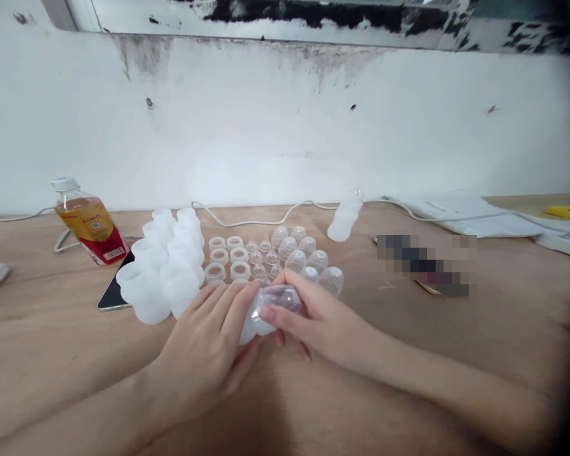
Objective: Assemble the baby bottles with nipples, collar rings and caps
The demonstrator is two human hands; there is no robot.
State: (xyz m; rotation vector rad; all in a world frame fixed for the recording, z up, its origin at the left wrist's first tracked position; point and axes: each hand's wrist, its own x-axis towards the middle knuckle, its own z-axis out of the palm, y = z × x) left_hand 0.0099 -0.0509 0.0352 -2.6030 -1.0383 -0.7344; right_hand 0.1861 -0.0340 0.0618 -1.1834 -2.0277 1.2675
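Between my two hands, above the front of the table, lies a translucent baby bottle (pixel 251 324) on its side. My left hand (pixel 213 329) is wrapped round its body. The fingers of my right hand (pixel 308 310) close on the clear dome cap (pixel 280 297) at its other end. Just beyond stand rows of frosted bottle bodies (pixel 149 278), ring collars (pixel 240 254), clear nipples (pixel 255 257) and dome caps (pixel 308 246). My hands hide the nearest of these parts. One capped bottle (pixel 346 215) stands apart at the back.
A drink bottle (pixel 92 221) stands at the left, near a phone (pixel 111 294) partly under the bottle bodies. A white cable (pixel 266 223) runs along the wall. At the right are a pixelated item (pixel 422 265), white sheets (pixel 475 215) and a yellow object (pixel 567 211).
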